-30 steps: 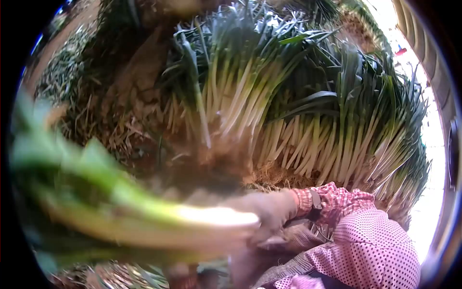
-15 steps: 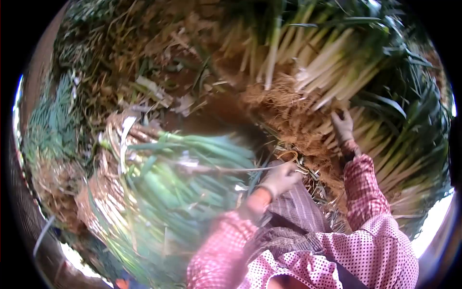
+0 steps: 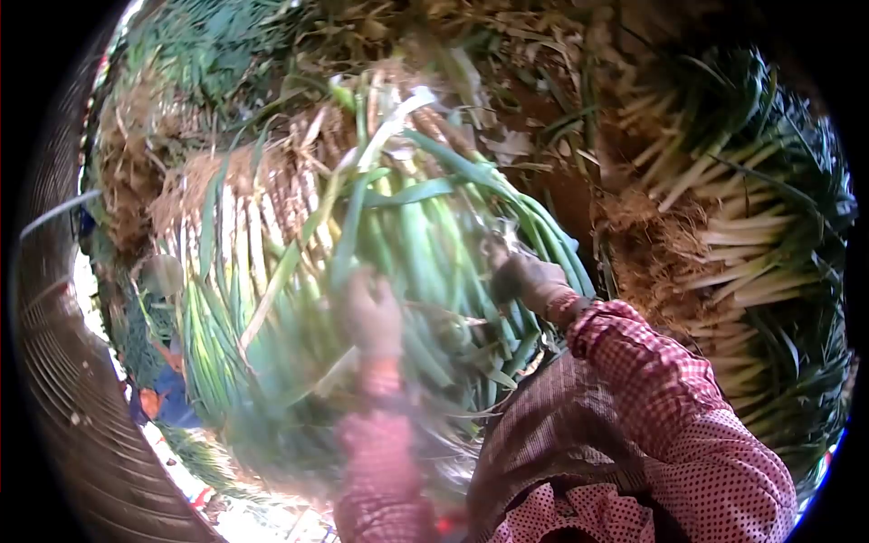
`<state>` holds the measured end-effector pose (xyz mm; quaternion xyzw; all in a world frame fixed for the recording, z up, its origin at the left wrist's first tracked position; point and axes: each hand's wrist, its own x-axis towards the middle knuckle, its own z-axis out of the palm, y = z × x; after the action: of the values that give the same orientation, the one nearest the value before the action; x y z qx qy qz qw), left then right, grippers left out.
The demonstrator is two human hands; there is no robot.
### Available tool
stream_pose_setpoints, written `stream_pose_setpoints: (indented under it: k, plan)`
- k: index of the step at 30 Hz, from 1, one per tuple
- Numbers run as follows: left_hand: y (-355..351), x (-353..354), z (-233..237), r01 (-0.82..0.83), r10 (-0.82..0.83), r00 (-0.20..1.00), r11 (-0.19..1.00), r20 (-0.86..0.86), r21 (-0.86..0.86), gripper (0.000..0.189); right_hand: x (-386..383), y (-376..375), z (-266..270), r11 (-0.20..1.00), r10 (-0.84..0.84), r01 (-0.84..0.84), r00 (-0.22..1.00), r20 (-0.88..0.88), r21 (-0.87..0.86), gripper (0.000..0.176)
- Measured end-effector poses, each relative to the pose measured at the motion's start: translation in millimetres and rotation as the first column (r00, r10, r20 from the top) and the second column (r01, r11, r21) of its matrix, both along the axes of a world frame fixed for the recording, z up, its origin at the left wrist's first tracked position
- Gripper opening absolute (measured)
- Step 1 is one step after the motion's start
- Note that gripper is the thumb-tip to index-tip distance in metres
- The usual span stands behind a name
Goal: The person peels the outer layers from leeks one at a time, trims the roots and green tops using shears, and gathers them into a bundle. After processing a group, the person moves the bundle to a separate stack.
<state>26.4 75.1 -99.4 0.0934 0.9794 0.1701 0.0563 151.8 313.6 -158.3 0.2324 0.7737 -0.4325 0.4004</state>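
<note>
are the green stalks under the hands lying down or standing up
Lying down: the stalks stretch lengthwise, roots at the far end, leaves toward the person.

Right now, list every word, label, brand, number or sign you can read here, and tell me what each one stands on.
No readable text anywhere.
Leafy stalks around the hands: no label or tag to be seen.
Checked right sleeve: pattern only, no lettering.
Ribbed surface at the left edge: no sign visible.
Small orange patch at lower left: too small and blurred to tell.
</note>
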Motion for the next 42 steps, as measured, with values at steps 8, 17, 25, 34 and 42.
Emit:
stream_pose_setpoints:
  k: [8,17,25,34,42]
  plan:
    - [-7.9,-139.8,-16.8,0.144,-0.080,0.977,0.929,0.196,-0.340,0.114,54.3,6.4,135.7,0.919,-0.302,0.225,0.930,-0.211,-0.323,0.076]
    - [8.5,-270.6,61.8,-0.295,-0.215,0.886,0.421,0.410,0.858,0.032,89.6,-72.8,154.0,-0.445,-0.470,0.664,0.398,0.787,-0.601,0.042]
    - [-261.7,-298.3,130.8,-0.469,0.459,0.880,0.798,-0.125,-0.379,0.089,110.5,-112.3,88.2,0.429,-0.546,0.736,0.673,0.499,-0.524,0.033]
    - [-278.0,-277.4,135.6,-0.308,0.477,0.851,0.792,0.220,-0.528,0.103,81.4,-136.1,81.9,0.541,-0.403,0.681,0.725,0.558,-0.493,0.045]
    - [-258.0,-270.8,169.6,-0.353,0.527,0.783,0.813,0.329,-0.463,0.063,72.1,-135.1,85.8,0.560,-0.345,0.638,0.759,0.552,-0.528,0.056]
